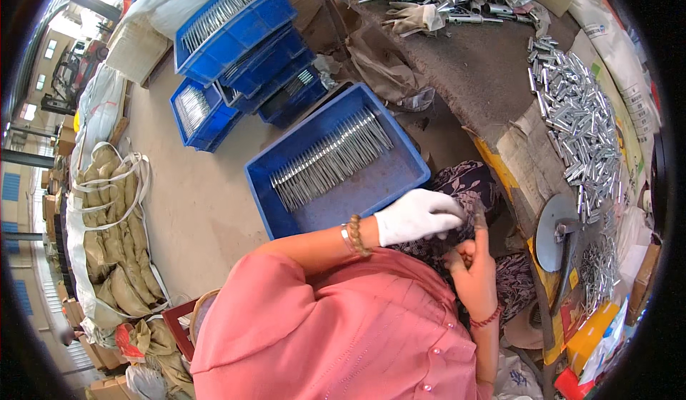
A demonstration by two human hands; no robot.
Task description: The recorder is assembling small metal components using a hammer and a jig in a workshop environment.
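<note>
My left hand [420,218], in a white glove, is over my lap beside the near right corner of a blue crate [343,207]. Its fingers are bent and drawn together; what they hold, if anything, is hidden. Just to the right, my bare right hand [475,275] has its index finger stretched up with a dark covering on the tip. Its thumb and other fingers are curled in, and anything inside them cannot be made out. The hands are close but apart. Inside the crate lies a neat row of thin metal rods with thicker shiny sleeves [332,158].
Stacked blue crates [236,35] with similar rods stand at the far left. On the workbench [479,64] to the right are a heap of small metal tubes [579,121], a round metal disc [554,232] and a loose glove [414,20]. Sacks [114,221] line the left.
</note>
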